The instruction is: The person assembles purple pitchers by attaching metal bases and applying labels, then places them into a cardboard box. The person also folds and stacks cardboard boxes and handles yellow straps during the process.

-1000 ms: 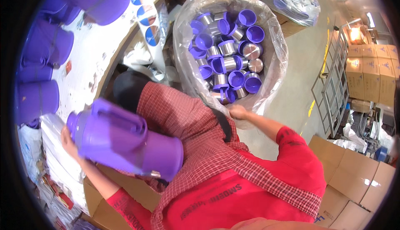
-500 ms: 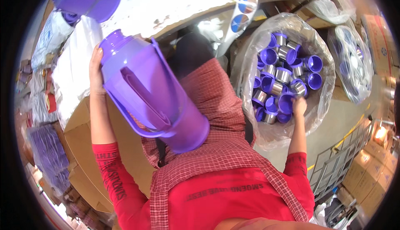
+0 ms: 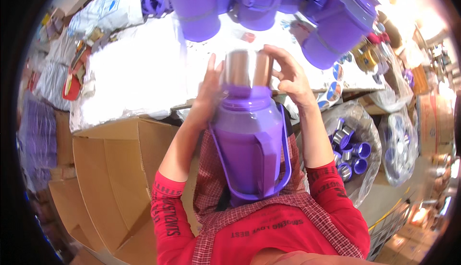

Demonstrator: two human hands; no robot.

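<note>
A purple vacuum flask [image 3: 247, 145] with a side handle and a carrying bail stands in my lap, its neck toward the table. On the neck sits a steel cup lid [image 3: 238, 68] with a purple band, slightly blurred. My right hand [image 3: 294, 80] is at the lid's right side, the index fingertip at its upper edge and the other fingers bent. My left hand [image 3: 207, 92] is beside the lid's left side, fingers stretched and smeared by motion; whether it touches is unclear.
Several purple flasks [image 3: 194, 8] stand along the far side of the white table [image 3: 134, 73]. A clear plastic bag [image 3: 370, 121] of steel-and-purple cup lids is at the right. An open cardboard box [image 3: 110, 178] stands at the left. Round stickers [image 3: 333, 91] hang at the table edge.
My right hand has come from the bag to the flask, and a cup lid is now on the neck. The flask has turned more upright in view; my left hand has left its shoulder.
</note>
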